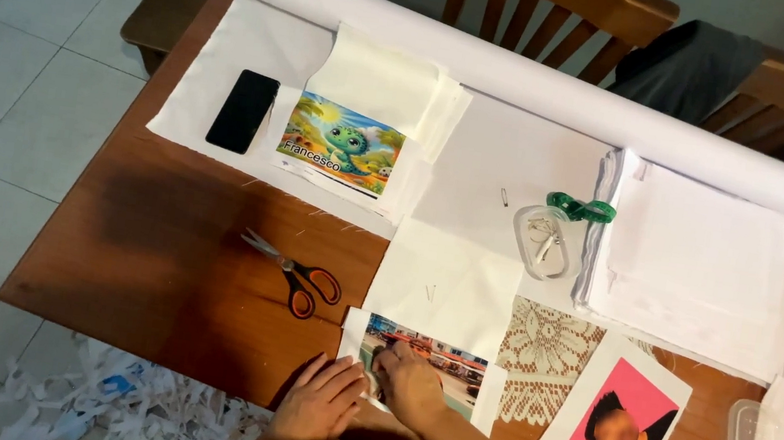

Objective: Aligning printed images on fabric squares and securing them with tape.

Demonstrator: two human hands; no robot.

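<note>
Left hand: the left hand (320, 400) lies flat at the table's near edge, fingers stretched and spread, pressing on the lower left corner of the printed street picture (438, 367).
Right hand: the right hand (408, 384) rests on the same print, fingers curled down onto its left part — whether it pinches anything small I cannot tell.
Printed street picture: a white-bordered sheet lying at the near edge of the wooden table (167, 241), just below a cut white cloth square (444, 282).
Scissors: the orange-and-black scissors (294, 276) lie shut on bare wood, near the left of the print, apart from both hands.
Around: a lace doily (546, 356) sits just right of the print, partly under a pink portrait print (622, 427).
Far side: a cartoon dinosaur print (342, 143) lies beside a black phone (243, 110) — a long white fabric roll (550, 90) runs behind them.
Centre: a clear plastic box (542, 242) touches a green measuring tape (581, 208), next to a stack of white cloth (699, 265).
Floor: paper scraps (126, 402) lie below the table edge.
</note>
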